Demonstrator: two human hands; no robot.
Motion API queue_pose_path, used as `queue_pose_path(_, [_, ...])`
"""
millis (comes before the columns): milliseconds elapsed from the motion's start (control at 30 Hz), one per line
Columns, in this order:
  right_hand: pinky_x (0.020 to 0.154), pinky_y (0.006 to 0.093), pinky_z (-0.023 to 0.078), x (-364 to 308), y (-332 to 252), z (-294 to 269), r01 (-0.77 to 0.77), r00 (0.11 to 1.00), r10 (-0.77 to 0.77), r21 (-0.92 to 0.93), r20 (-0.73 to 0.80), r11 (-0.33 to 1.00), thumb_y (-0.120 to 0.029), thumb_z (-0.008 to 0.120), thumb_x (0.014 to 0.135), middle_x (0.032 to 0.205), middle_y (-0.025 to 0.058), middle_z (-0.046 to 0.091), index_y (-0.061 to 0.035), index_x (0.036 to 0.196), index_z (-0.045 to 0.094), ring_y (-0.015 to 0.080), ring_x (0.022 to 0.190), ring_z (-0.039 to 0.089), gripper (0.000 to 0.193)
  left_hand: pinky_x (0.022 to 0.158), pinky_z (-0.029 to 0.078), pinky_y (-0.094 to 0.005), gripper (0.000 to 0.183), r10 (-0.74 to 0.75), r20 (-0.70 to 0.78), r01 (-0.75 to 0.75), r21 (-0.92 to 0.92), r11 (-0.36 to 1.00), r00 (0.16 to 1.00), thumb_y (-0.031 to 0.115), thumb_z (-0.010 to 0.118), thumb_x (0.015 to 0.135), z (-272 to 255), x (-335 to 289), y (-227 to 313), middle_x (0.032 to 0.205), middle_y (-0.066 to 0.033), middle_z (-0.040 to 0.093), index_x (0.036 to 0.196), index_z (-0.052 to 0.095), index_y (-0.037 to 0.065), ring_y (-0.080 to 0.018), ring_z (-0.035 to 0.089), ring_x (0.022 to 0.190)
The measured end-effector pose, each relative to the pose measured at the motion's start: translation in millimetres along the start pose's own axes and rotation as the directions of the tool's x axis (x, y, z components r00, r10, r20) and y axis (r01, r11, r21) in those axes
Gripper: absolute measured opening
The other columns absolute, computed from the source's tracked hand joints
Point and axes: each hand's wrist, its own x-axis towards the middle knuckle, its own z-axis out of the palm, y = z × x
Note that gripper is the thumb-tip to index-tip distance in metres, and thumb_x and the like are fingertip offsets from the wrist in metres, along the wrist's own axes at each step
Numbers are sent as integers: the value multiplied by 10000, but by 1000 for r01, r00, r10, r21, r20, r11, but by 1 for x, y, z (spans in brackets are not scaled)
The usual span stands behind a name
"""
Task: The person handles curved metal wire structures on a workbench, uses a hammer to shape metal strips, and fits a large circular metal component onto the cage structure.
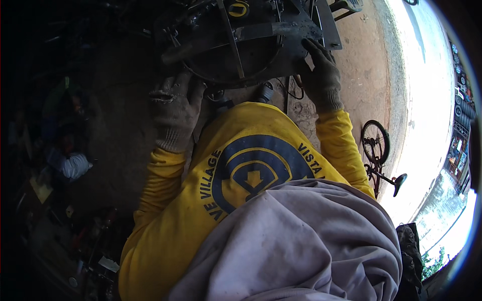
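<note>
A dark metal plate assembly with a large round opening is in front of me at the top. A narrow flat bar crosses the opening, and a round tube lies slantwise over it. My right hand, in a dark knit glove, rests at the plate's right edge with its thumb and fingers apart. My left hand, gloved too with a torn patch across its back, is at the near left edge. Its fingertips are lost in shadow, so I cannot tell whether they grip the metal.
Below the plate are my shoes and a thin dark cable on the brown floor. To the right is a bicycle, partly visible, beside the bright ground outside. A pale cloth-like bundle lies among dim clutter at left.
</note>
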Motion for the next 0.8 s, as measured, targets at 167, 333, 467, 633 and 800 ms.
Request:
queue_pose_path(167, [939, 387, 530, -50, 49, -15, -151, 979, 157, 52, -130, 987, -169, 744, 842, 1207, 137, 683, -84, 1187, 692, 318, 1103, 662, 360, 625, 576, -359, 293, 254, -45, -232, -587, 776, 966, 192, 664, 925, -18, 16, 63, 916, -156, 707, 1166, 666, 26, -289, 716, 750])
queue_pose_path(333, [915, 393, 535, -74, 67, -10, -115, 991, 124, 183, -43, 976, -183, 739, 853, 1177, 144, 691, -83, 1159, 696, 318, 1070, 675, 325, 595, 588, -391, 230, 270, 130, -236, -226, 945, 954, 170, 658, 891, -3, 60, 137, 880, -155, 721, 1063, 691, 22, -282, 730, 766])
queue_pose_path(467, [897, 390, 536, -78, 80, -18, -128, 992, 124, 280, 31, 951, -174, 731, 860, 1153, 142, 697, -80, 1149, 699, 316, 1051, 680, 306, 559, 585, -423, 160, 88, 461, -137, 75, 988, 883, 148, 621, 867, 12, 90, 160, 819, -126, 719, 959, 715, 57, -285, 737, 763])
queue_pose_path(633, [879, 381, 540, -77, 114, -21, -139, 990, 127, 345, 59, 928, -134, 706, 875, 1104, 150, 704, -69, 1120, 708, 311, 1017, 691, 254, 611, 594, -417, 155, -22, 369, -26, 125, 992, 929, 165, 598, 880, 29, 86, 155, 838, -114, 724, 928, 722, 87, -292, 737, 790])
queue_pose_path(800, [846, 346, 540, -68, 131, -16, -124, 989, 89, 343, 116, 931, -130, 718, 876, 1104, 125, 715, -69, 1130, 718, 260, 1000, 695, 261, 640, 593, -418, 157, -39, 286, -9, 164, 986, 958, 172, 586, 885, 43, 81, 152, 880, -108, 732, 928, 723, 108, -298, 735, 824])
